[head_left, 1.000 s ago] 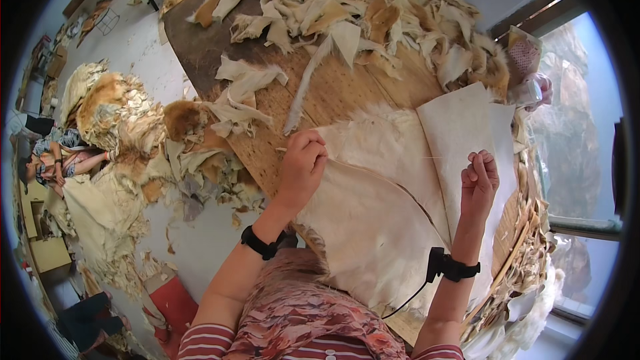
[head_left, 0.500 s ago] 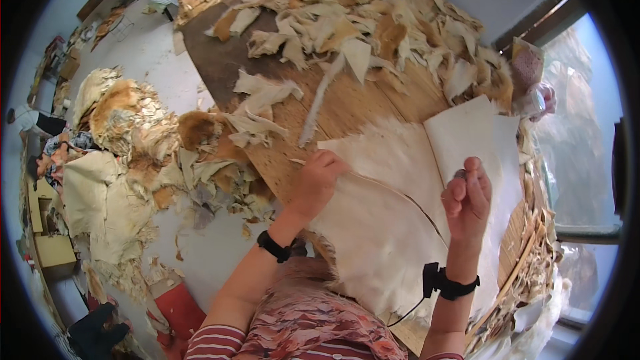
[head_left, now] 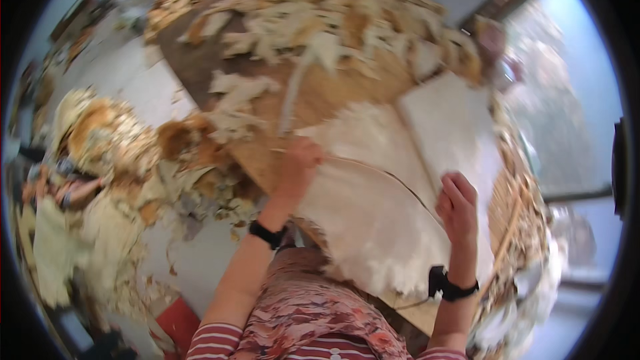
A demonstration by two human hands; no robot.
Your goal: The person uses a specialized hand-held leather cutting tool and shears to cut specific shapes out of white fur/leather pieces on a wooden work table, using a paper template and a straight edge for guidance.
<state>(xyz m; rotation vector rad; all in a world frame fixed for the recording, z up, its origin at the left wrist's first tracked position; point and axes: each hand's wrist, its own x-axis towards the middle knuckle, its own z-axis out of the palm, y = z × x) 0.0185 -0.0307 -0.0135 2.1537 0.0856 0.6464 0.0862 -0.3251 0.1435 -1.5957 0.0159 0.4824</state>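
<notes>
A large white furry hide (head_left: 373,227) lies spread over the wooden table before me. Across it runs a thin curved strip (head_left: 383,172), pale near its left end and darker further along. My left hand (head_left: 301,160) is closed around the strip's left part, and a short pale end pokes out beyond the fingers. Over the hide's right side, my right hand (head_left: 459,205) is closed with its fingers curled. The strip's other end reaches close beside it; whether the hand grips it is hidden. Motion blurs the picture.
Hide scraps (head_left: 327,23) are heaped along the table's far side. A smooth pale sheet (head_left: 443,110) lies at the hide's upper right. Furry pieces (head_left: 113,137) pile up on the left, near another person (head_left: 73,183). Shreds (head_left: 513,253) crowd the table's right edge, near a window.
The view has shifted, so the table sits a little further left. My right hand has turned and its fingers have curled in; a small grey thing seen there earlier is hidden now.
</notes>
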